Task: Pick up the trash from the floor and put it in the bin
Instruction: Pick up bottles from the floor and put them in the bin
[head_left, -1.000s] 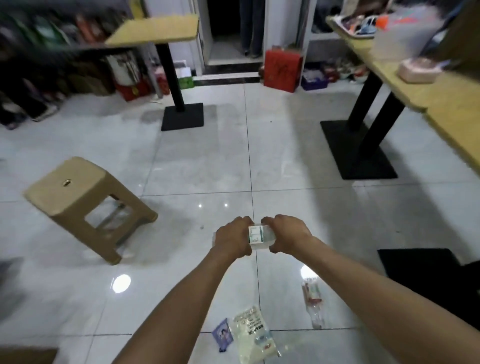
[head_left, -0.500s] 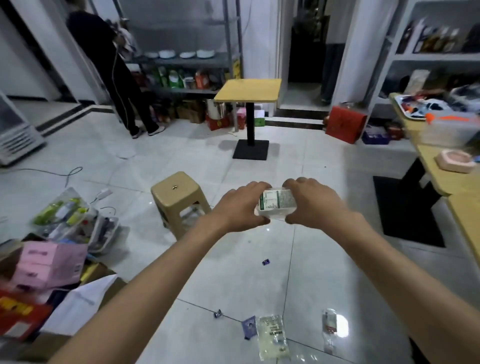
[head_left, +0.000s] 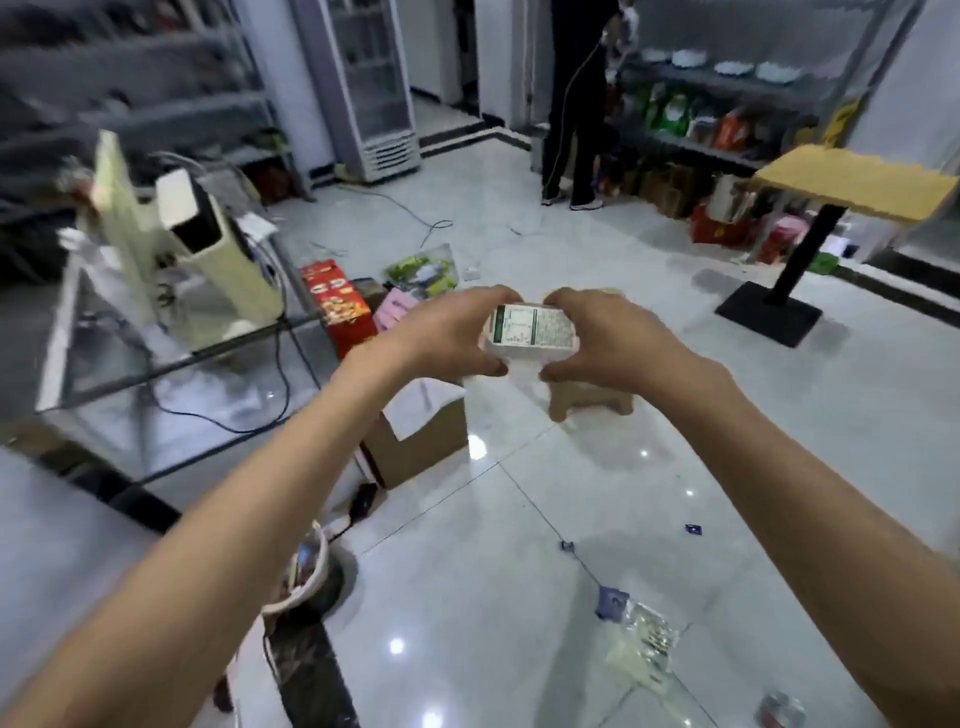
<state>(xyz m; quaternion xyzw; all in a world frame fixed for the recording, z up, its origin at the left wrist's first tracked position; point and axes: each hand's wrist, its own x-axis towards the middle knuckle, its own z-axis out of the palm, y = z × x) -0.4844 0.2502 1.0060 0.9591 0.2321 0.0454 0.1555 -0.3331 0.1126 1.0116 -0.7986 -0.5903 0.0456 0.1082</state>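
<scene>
Lying near the feet are a clear wrapper (head_left: 645, 646), a blue scrap (head_left: 612, 603) and a crushed can (head_left: 782, 710), so I judge plenty of floor trash is left. A basket with rubbish (head_left: 305, 574) by the left forearm may be the bin (I cannot tell). Further out, both arms reach forward: the left hand (head_left: 441, 335) and right hand (head_left: 605, 338) curl their fingers round a white packet (head_left: 531, 332), held in the air between them.
</scene>
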